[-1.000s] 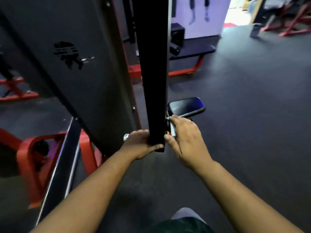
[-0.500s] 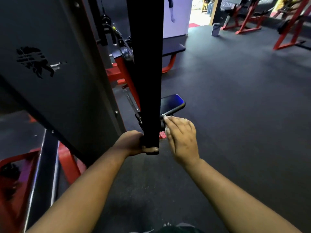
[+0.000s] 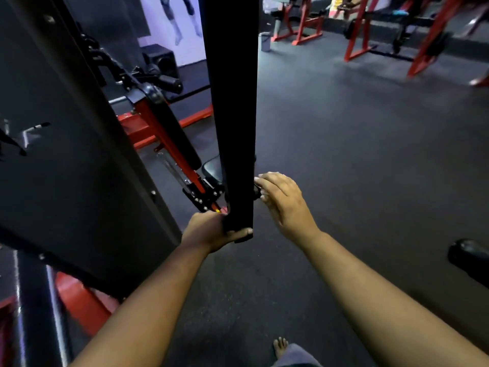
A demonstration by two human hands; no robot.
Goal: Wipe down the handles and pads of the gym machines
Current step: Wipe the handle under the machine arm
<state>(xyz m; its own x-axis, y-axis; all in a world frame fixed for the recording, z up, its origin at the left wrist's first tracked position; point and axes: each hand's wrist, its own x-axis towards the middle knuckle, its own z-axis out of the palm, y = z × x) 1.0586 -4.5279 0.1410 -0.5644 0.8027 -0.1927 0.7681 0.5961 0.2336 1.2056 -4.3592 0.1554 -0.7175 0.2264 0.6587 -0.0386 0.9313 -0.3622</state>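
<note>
A long black pad (image 3: 231, 102) hangs upright in the middle of the view. My left hand (image 3: 211, 230) grips its lower end, thumb across the front face. My right hand (image 3: 283, 200) is at the pad's right edge, fingers curled round a small black knob (image 3: 256, 192) there. Behind the pad a black seat pad (image 3: 213, 169) and a slanted black back pad (image 3: 174, 128) sit on a red frame (image 3: 169, 144). No cloth shows in either hand.
A large black machine panel (image 3: 66, 154) fills the left. Red frames (image 3: 365, 30) stand at the back right on dark rubber floor (image 3: 357, 141). A black padded piece (image 3: 469, 256) lies at the right edge. My bare foot (image 3: 280, 345) shows at the bottom.
The view has swung right and up, showing more of the red machine behind. My left hand keeps its grip on the pad's end; my right hand stays at the pad's right edge.
</note>
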